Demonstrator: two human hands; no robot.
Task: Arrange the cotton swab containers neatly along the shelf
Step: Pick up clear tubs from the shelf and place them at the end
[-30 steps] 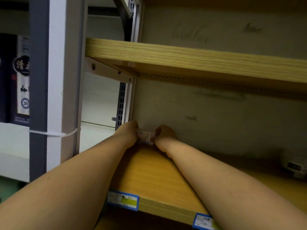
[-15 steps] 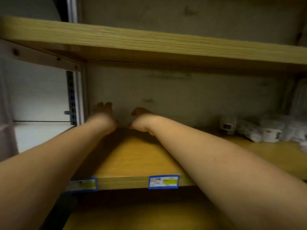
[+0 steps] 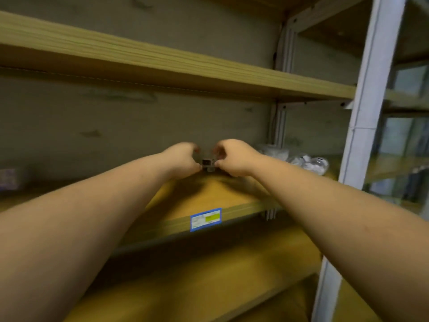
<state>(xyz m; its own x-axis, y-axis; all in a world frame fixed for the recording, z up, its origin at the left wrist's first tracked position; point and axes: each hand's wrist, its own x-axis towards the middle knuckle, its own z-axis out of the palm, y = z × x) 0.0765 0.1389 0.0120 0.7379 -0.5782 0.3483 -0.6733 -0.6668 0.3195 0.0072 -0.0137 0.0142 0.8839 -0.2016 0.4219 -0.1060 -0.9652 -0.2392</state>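
A small cotton swab container (image 3: 208, 165) with a dark label stands at the back of the wooden shelf (image 3: 209, 194). My left hand (image 3: 183, 159) and my right hand (image 3: 232, 156) close around it from either side, fingers curled over its top. Most of the container is hidden by my fingers. A loose pile of more white containers (image 3: 308, 162) lies on the shelf to the right. One placed container (image 3: 8, 178) shows blurred at the far left of the shelf.
A second wooden shelf (image 3: 162, 63) runs overhead and a lower board (image 3: 209, 275) below. A white metal upright (image 3: 369, 101) stands at the right. A blue price tag (image 3: 205, 219) is stuck on the shelf's front edge.
Both hands left the container at the left end of the shelf, moved right along the back wall and closed on another container near the pile. The view swung right.
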